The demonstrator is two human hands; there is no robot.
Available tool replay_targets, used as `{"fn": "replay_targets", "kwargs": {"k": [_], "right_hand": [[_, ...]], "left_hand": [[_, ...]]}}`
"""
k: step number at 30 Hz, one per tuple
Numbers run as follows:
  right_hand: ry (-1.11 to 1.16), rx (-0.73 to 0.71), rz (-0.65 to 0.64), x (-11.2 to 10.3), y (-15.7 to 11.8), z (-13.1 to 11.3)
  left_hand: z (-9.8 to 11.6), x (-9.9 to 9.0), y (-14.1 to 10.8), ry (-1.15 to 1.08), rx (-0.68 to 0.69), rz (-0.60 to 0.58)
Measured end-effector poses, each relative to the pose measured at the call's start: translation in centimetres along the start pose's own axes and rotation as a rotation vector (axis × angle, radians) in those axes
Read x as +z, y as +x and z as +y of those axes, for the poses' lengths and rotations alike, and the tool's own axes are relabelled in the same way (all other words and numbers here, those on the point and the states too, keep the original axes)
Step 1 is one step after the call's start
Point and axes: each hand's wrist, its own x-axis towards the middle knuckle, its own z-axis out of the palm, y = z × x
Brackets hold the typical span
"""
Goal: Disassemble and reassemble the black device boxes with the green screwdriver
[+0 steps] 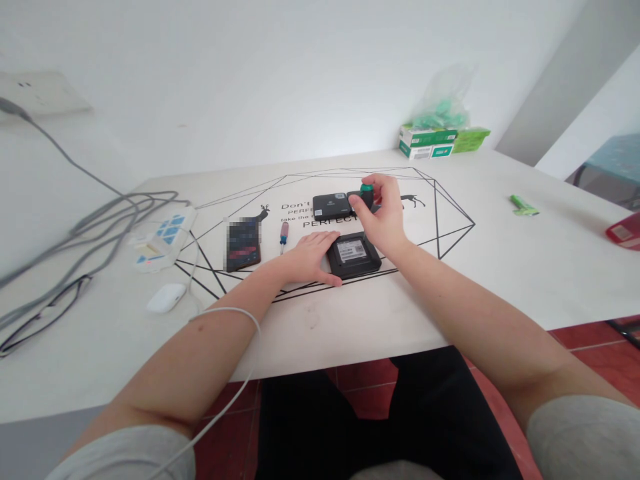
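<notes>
Centrally, the fingers of a right hand (384, 213) are curled around a black object with a green top (368, 193), gripping it from the right with the thumb nearest the viewer. Its lower part is hidden, so whether it touches the small black box (330, 207) just left of it cannot be told.

Nearer and to the left, a left hand (310, 259) lies low with its fingers spread, thumb at the near corner and fingertips at the far one, against the left side of a square black case (372, 265). That spread looks meant to stop the case sliding. The case lies flat at mid-worktop (310, 333), label side up, squarely before the seated person, where both hands meet comfortably.

Left of the left hand lies a red-and-blue screwdriver (284, 235), shaft towards the near edge, probably set down within easy reach. Left again is a dark phone (244, 243), its screen partly blurred out. Further left are a white earbud case (167, 298) and a power strip (175, 227) with grey cables beyond. A white cable (250, 373) drapes over the left forearm. Against the wall at far right, green-and-white boxes (429, 141) are stacked under a clear plastic bag (445, 100), seemingly stowed aside.
</notes>
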Motion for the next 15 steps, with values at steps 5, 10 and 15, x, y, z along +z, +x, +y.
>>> {"fn": "replay_targets", "kwargs": {"k": [5,10,15], "right_hand": [[0.003,0.014,-0.019,0.0,-0.1,-0.4],[0.031,0.007,-0.042,-0.3,0.1,-1.1],[0.120,0.039,-0.055,-0.5,0.0,-1.2]], "left_hand": [[0.0,-0.1,-0.1,-0.014,0.004,0.005],[0.3,-0.3,-0.1,-0.004,-0.017,-0.015],[0.2,-0.1,0.0,-0.003,-0.011,-0.003]]}}
